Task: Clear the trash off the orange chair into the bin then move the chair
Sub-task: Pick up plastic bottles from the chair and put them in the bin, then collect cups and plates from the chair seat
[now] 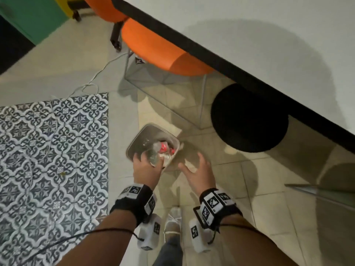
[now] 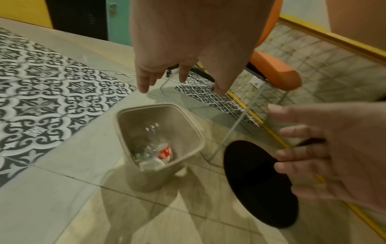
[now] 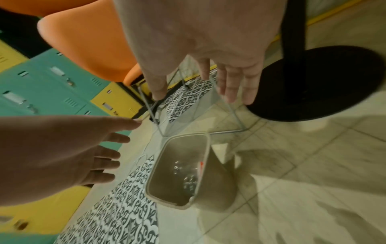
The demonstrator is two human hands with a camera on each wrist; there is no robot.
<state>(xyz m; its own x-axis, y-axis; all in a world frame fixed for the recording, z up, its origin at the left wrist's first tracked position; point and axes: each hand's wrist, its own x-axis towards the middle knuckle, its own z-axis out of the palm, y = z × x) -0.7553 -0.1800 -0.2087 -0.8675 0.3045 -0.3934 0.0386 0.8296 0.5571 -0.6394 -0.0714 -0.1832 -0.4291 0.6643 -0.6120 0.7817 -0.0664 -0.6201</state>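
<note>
A beige plastic bin (image 1: 134,144) stands on the floor below both my hands. Inside it lie a clear plastic bottle (image 2: 152,140), something with a red label (image 2: 165,152) and white paper. My left hand (image 1: 148,160) hovers over the bin's near rim with its fingers spread and nothing in them. To the right of the bin, my right hand (image 1: 194,162) is also open and empty. The orange chair (image 1: 153,47) on a thin wire frame stands beyond the bin, half tucked under the table. No trash shows on the visible part of its seat.
A white table with a dark edge (image 1: 249,35) fills the upper right, and its black round base (image 1: 249,118) sits right of the bin. Patterned tiles (image 1: 53,150) and a white cable (image 1: 92,79) lie to the left. Teal and yellow lockers (image 3: 52,85) stand behind the chair.
</note>
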